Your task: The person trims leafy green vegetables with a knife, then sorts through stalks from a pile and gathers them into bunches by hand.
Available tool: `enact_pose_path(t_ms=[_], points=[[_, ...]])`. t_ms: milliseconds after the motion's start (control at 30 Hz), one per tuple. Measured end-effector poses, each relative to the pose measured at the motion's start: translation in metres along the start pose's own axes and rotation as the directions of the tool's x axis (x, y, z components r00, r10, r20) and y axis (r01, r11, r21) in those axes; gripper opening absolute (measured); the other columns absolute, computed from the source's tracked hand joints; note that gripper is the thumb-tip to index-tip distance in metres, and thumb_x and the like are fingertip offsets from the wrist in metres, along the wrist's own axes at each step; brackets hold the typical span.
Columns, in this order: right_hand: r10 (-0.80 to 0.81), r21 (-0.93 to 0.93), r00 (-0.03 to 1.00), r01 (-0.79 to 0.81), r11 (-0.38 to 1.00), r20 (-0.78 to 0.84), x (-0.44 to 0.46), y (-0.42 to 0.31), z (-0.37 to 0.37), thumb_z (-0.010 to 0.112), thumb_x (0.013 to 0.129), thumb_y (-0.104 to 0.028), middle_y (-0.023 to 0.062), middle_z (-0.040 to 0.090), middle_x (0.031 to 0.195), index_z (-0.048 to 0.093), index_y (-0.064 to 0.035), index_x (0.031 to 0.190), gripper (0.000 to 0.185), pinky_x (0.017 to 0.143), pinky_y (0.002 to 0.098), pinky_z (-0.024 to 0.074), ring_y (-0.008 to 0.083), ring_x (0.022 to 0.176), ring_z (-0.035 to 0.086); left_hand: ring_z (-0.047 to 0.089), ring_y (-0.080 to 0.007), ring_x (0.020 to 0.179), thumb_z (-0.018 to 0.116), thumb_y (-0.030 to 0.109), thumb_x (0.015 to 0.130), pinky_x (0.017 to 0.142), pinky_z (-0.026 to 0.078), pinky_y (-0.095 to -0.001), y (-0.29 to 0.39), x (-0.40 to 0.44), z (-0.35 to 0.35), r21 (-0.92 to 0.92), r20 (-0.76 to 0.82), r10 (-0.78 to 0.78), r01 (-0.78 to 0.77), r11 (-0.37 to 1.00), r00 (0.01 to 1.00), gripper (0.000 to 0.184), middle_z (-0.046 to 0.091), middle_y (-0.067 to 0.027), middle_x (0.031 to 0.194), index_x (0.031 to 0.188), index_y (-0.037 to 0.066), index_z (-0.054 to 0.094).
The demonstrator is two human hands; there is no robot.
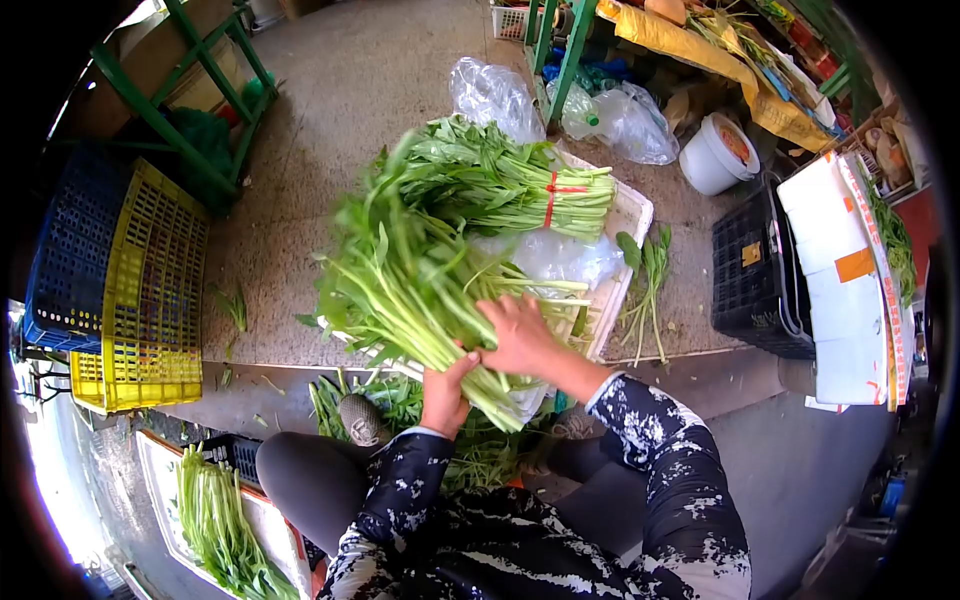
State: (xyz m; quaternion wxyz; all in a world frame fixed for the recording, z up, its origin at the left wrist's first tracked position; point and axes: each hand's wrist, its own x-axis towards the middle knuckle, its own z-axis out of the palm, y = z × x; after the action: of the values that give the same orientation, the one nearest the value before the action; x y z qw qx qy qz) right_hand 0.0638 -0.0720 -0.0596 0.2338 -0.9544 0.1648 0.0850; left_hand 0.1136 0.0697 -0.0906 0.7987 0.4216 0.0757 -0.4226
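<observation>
A loose bunch of leafy green stalks (400,300) slants over a white foam tray (632,215), its leaves blurred at the upper left. My left hand (447,393) is wrapped round the stalks near their cut ends. Across the upper side of the same stalks lies my right hand (520,335), its fingers curled on them. Behind, a bundle of greens (490,185) tied with red bands (550,198) rests on the tray. Clear plastic (555,256) lies between the bundle and my right hand.
Yellow crate (155,290) and blue crate (80,240) stand left. Loose greens (650,280) lie right of the tray. A white bucket (718,155), black crate (760,270) and white foam box (835,290) are farther right. More stalks (215,515) fill a lower-left tray.
</observation>
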Motion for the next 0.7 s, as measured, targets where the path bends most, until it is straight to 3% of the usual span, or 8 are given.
enact_pose_path(t_ms=[200, 267, 300, 333, 400, 433, 567, 700], points=[[-0.253, 0.007, 0.967, 0.253, 0.967, 0.026, -0.022, -0.016, 0.025, 0.061, 0.072, -0.045, 0.0173, 0.044, 0.110, 0.030, -0.0049, 0.133, 0.079, 0.085, 0.0410, 0.0378, 0.0268, 0.099, 0.047, 0.052, -0.0189, 0.089, 0.057, -0.009, 0.071, 0.080, 0.047, -0.0328, -0.005, -0.030, -0.046, -0.079, -0.091, -0.015, 0.008, 0.997, 0.996, 0.034, 0.048, -0.0060, 0.094, 0.100, 0.003, 0.043], [-0.197, 0.357, 0.980, 0.169, 0.918, 0.041, -0.003, -0.012, 0.008, 0.057, 0.078, -0.047, 0.0135, 0.054, 0.095, 0.030, -0.0079, 0.135, 0.075, 0.074, 0.0373, 0.0446, 0.0224, 0.082, 0.054, 0.052, -0.0189, 0.089, 0.057, -0.008, 0.072, 0.078, 0.047, -0.0339, 0.001, -0.031, -0.051, -0.095, -0.112, -0.026, 0.016, 0.995, 0.993, 0.033, 0.048, -0.0056, 0.095, 0.100, 0.004, 0.044], [0.055, 0.394, 0.968, -0.152, 0.906, 0.246, 0.008, -0.018, -0.025, 0.050, 0.084, -0.046, 0.0099, 0.060, 0.080, 0.034, -0.0102, 0.133, 0.063, 0.061, 0.0340, 0.0472, 0.0193, 0.072, 0.058, 0.052, -0.0190, 0.089, 0.057, -0.008, 0.072, 0.077, 0.047, -0.0342, 0.003, -0.032, -0.048, -0.103, -0.122, -0.022, 0.009, 0.995, 0.992, 0.033, 0.048, -0.0058, 0.095, 0.100, 0.004, 0.044], [0.208, 0.366, 0.977, -0.208, 0.907, 0.039, 0.022, -0.014, -0.034, 0.047, 0.087, -0.044, 0.0088, 0.062, 0.073, 0.041, -0.0099, 0.127, 0.053, 0.055, 0.0345, 0.0478, 0.0214, 0.067, 0.061, 0.052, -0.0191, 0.090, 0.058, -0.008, 0.072, 0.076, 0.047, -0.0345, 0.003, -0.033, -0.046, -0.110, -0.129, -0.018, 0.003, 0.994, 0.991, 0.033, 0.048, -0.0060, 0.095, 0.100, 0.004, 0.045], [0.293, 0.201, 0.905, -0.239, 0.950, -0.309, 0.066, 0.027, -0.011, 0.042, 0.088, -0.045, 0.0197, 0.061, 0.092, 0.045, -0.0021, 0.119, 0.053, 0.074, 0.0430, 0.0470, 0.0343, 0.083, 0.060, 0.051, -0.0194, 0.092, 0.059, -0.007, 0.072, 0.076, 0.047, -0.0343, 0.002, -0.033, -0.046, -0.055, -0.176, -0.020, 0.011, 0.998, 0.984, 0.032, 0.048, -0.0068, 0.098, 0.099, 0.004, 0.045], [0.416, 0.192, 0.894, -0.385, 0.903, -0.163, 0.080, 0.032, -0.017, 0.043, 0.087, -0.047, 0.0238, 0.048, 0.120, 0.048, -0.0020, 0.119, 0.055, 0.089, 0.0450, 0.0385, 0.0340, 0.109, 0.048, 0.051, -0.0190, 0.092, 0.059, -0.007, 0.072, 0.076, 0.047, -0.0339, 0.002, -0.032, -0.041, -0.071, -0.174, -0.005, -0.008, 0.997, 0.985, 0.033, 0.048, -0.0068, 0.100, 0.099, 0.004, 0.046], [0.474, -0.021, 0.880, -0.474, 0.881, 0.034, 0.096, 0.027, -0.003, 0.037, 0.087, -0.052, 0.0192, 0.013, 0.144, 0.042, 0.0005, 0.126, 0.065, 0.106, 0.0504, 0.0094, 0.0310, 0.134, 0.007, 0.052, -0.0178, 0.088, 0.060, -0.007, 0.072, 0.073, 0.048, -0.0345, 0.008, -0.031, -0.039, -0.084, -0.168, 0.022, -0.037, 0.996, 0.986, 0.031, 0.048, -0.0061, 0.103, 0.097, 0.005, 0.046], [0.283, -0.176, 0.958, -0.286, 0.942, -0.039, 0.084, 0.005, 0.036, 0.032, 0.090, -0.045, 0.0216, 0.023, 0.140, 0.040, 0.0024, 0.126, 0.060, 0.107, 0.0489, 0.0088, 0.0306, 0.133, 0.015, 0.052, -0.0194, 0.086, 0.056, -0.009, 0.072, 0.071, 0.050, -0.0366, 0.010, -0.026, -0.042, -0.115, -0.137, -0.039, 0.023, 0.993, 0.990, 0.030, 0.048, -0.0055, 0.097, 0.095, 0.006, 0.046]])
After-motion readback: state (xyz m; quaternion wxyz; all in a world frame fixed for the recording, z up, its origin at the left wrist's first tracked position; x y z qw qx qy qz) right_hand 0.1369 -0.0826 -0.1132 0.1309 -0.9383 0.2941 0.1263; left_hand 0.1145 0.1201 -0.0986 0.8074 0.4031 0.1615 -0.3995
